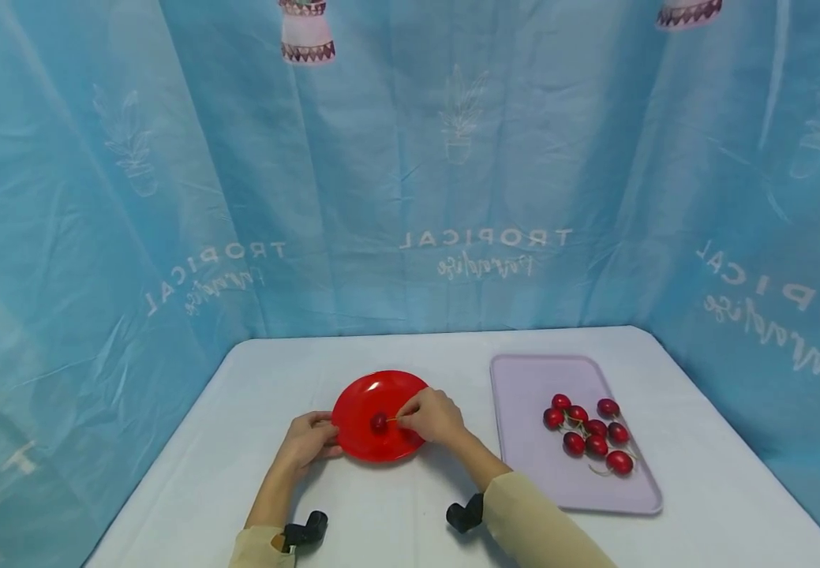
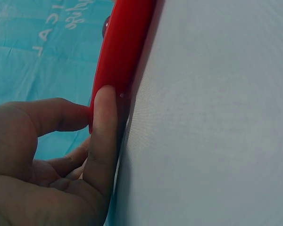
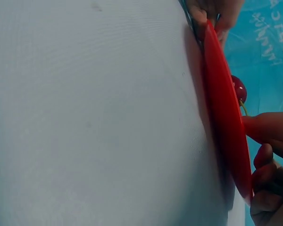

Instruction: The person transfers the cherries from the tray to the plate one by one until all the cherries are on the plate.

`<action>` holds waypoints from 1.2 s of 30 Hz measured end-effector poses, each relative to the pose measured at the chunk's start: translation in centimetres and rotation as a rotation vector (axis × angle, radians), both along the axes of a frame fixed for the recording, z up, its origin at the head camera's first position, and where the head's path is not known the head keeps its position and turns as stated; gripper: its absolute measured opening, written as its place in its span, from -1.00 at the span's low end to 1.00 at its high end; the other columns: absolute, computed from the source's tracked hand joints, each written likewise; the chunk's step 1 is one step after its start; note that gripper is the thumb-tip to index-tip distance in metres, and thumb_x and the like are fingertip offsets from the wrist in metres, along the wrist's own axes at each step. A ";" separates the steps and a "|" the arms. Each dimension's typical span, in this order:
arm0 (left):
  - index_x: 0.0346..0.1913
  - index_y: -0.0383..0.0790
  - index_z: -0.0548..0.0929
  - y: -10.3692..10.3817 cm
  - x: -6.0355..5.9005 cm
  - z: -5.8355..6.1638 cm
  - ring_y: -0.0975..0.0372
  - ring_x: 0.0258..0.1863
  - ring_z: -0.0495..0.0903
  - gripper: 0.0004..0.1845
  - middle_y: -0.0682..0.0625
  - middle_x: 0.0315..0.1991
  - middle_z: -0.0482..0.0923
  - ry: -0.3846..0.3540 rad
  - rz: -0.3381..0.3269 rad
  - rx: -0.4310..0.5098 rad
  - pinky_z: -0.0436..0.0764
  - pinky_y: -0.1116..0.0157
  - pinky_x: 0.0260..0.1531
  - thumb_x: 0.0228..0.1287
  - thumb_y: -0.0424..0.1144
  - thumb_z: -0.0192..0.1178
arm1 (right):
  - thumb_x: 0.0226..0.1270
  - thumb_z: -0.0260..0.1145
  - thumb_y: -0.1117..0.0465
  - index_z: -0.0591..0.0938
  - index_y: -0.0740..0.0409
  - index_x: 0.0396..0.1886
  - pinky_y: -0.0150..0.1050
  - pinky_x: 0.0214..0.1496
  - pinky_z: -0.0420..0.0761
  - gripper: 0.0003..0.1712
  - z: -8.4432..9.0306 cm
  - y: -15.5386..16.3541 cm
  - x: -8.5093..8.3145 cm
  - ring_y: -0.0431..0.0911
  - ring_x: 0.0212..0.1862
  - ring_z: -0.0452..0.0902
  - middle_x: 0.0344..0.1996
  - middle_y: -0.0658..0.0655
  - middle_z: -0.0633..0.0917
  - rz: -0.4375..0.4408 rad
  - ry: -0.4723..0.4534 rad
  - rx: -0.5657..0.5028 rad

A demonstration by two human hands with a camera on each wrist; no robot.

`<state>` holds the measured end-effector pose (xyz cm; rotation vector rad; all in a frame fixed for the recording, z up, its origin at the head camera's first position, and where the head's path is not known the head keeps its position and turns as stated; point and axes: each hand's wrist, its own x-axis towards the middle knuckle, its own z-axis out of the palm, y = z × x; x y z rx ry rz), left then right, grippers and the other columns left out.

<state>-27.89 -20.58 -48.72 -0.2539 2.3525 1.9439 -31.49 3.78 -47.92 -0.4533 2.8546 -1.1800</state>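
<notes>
A round red plate lies on the white table, left of the tray. My left hand pinches its left rim; in the left wrist view the thumb meets the edge while a finger lies along the outer side of the plate. One dark red cherry is at the middle of the plate. Over the plate's right side, my right hand pinches that cherry's stem between thumb and fingers. The right wrist view shows the cherry just above the plate's surface, stem towards the fingertips.
A pale lilac tray stands on the right of the white table. Several cherries with stems are grouped on its right half. Blue printed curtains surround the table at the back and sides.
</notes>
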 end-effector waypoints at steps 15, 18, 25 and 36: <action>0.18 -0.50 0.39 -1.8 1.5 -0.9 0.11 -0.40 0.65 -0.57 -0.21 -0.19 0.60 0.010 0.029 0.001 0.69 0.25 -0.40 0.29 -0.38 0.09 | 0.01 0.52 0.10 0.74 0.01 -0.18 -0.36 -0.42 0.61 -0.68 -1.1 -0.2 1.0 -0.13 -0.27 0.47 -0.34 -0.08 0.55 0.115 0.013 -0.119; 0.18 -0.52 0.39 -1.6 1.2 -0.6 0.11 -0.40 0.66 -0.57 -0.22 -0.19 0.60 0.023 0.010 0.014 0.69 0.25 -0.39 0.29 -0.39 0.08 | 0.03 0.51 0.12 0.73 0.03 -0.18 -0.32 -0.43 0.61 -0.69 -0.6 0.5 0.9 -0.10 -0.30 0.48 -0.40 -0.07 0.57 0.121 0.000 -0.145; 0.17 -0.50 0.42 -0.7 0.6 -0.5 0.14 -0.43 0.65 -0.59 -0.18 -0.22 0.61 0.012 0.013 0.021 0.69 0.25 -0.40 0.28 -0.40 0.09 | 0.16 0.41 0.11 0.74 0.03 -0.19 -0.30 -0.42 0.61 -0.78 0.5 2.8 0.8 -0.11 -0.35 0.50 -0.47 -0.10 0.61 0.211 -0.012 -0.132; 0.16 -0.47 0.43 -0.1 -0.7 -0.6 0.15 -0.44 0.65 -0.59 -0.18 -0.20 0.61 0.016 0.008 0.038 0.69 0.24 -0.38 0.27 -0.39 0.13 | 0.23 0.36 0.13 0.74 0.11 -0.16 -0.29 -0.42 0.59 -0.77 2.3 6.5 0.9 -0.13 -0.40 0.50 -0.49 -0.14 0.63 0.301 0.051 -0.053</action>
